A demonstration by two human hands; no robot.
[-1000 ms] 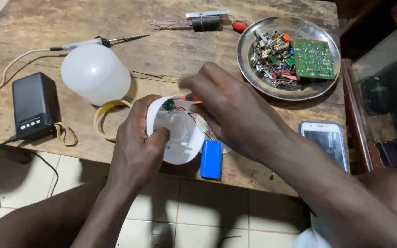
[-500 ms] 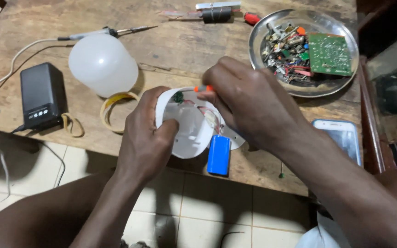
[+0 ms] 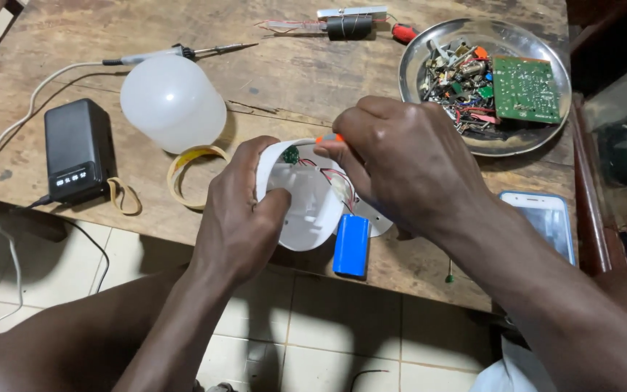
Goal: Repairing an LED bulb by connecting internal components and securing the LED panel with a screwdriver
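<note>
My left hand grips a white plastic lamp housing, open side up, at the near edge of the wooden table. Red and black wires and a small green part show inside it. My right hand is closed over the housing's far rim, pinching a small orange-tipped tool. A blue cylindrical battery lies on the table just below the housing, wired to it.
A white bulb dome and a ring of tape lie to the left, with a black box and a soldering iron. A metal dish holds parts and a green circuit board. A phone lies at the right.
The view has shifted slightly. My hands stay on the housing; my right hand has turned a little over its rim with the orange-tipped tool.
</note>
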